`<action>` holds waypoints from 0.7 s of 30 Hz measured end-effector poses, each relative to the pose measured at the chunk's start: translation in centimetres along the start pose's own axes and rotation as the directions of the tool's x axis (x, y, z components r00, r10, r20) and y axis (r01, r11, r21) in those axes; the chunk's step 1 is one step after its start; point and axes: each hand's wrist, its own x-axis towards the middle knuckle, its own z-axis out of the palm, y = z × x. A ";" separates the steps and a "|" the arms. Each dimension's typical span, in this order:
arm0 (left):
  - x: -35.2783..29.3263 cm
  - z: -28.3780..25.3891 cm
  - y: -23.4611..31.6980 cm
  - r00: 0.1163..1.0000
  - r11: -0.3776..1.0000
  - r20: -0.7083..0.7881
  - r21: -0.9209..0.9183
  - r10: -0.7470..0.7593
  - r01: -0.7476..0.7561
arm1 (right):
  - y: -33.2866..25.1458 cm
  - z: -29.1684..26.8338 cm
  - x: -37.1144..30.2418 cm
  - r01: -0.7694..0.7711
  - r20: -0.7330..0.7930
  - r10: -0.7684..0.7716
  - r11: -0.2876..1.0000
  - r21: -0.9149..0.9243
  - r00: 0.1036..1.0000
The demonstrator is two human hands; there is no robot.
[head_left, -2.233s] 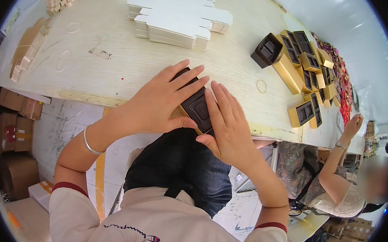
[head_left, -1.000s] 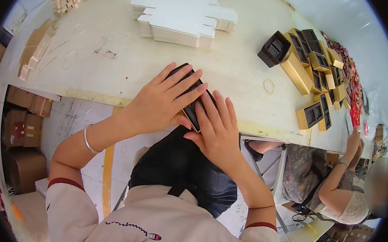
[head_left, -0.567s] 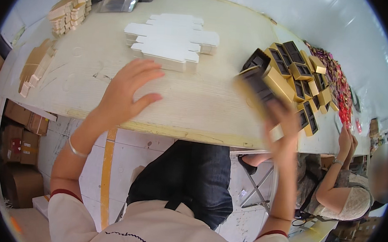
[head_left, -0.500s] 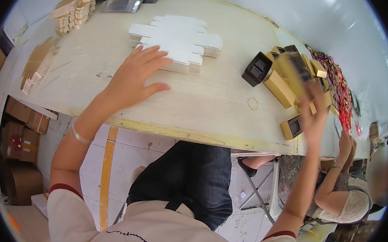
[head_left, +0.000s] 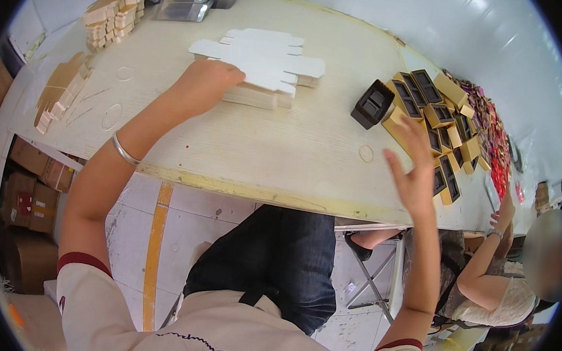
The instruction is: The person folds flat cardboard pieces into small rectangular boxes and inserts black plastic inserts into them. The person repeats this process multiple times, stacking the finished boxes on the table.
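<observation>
A stack of flat white box blanks lies on the table ahead of me. At its near left edge, my left hand is closed, its fingertips pinching the top blank; the stack's near side shows below. My right hand is empty, fingers apart, just left of the gold boxes. Those gold boxes with black inserts are crowded together at the right, and my fingers hide part of the nearest ones. Beside them is a separate black box insert.
Cardboard blanks stand in a bundle at the far left, with a smaller banded bundle nearer. A rubber band lies mid-table. Red packets are heaped at the far right, where another person's hand reaches in.
My left hand has gone from spread fingers over the stack to pinching the top blank. My right hand has let go of a gold box and moved left, away from the pile.
</observation>
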 end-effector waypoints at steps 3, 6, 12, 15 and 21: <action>-0.2 0.5 0.4 0.999 1.000 -0.049 -0.029 0.009 -0.010 | -1.7 2.2 -0.6 0.078 0.009 -0.078 0.996 0.034 0.997; 0.6 -1.2 0.7 0.947 0.924 0.129 -0.213 -0.295 0.317 | -2.8 3.4 -0.7 0.063 0.014 -0.064 0.993 0.100 0.998; -2.3 -4.7 9.9 0.881 0.948 -0.355 0.060 0.314 -0.313 | -8.1 3.5 -3.4 0.248 -0.213 -0.252 0.968 -0.045 0.944; -6.1 -4.2 15.6 0.981 0.918 -0.087 -0.347 0.174 -0.193 | -9.6 4.5 -6.4 0.294 -0.105 -0.289 0.955 0.039 0.952; -5.9 -0.8 15.8 1.000 0.940 -0.008 -0.340 -0.023 0.019 | -9.5 8.8 -8.2 -0.149 0.022 0.147 0.967 0.206 0.989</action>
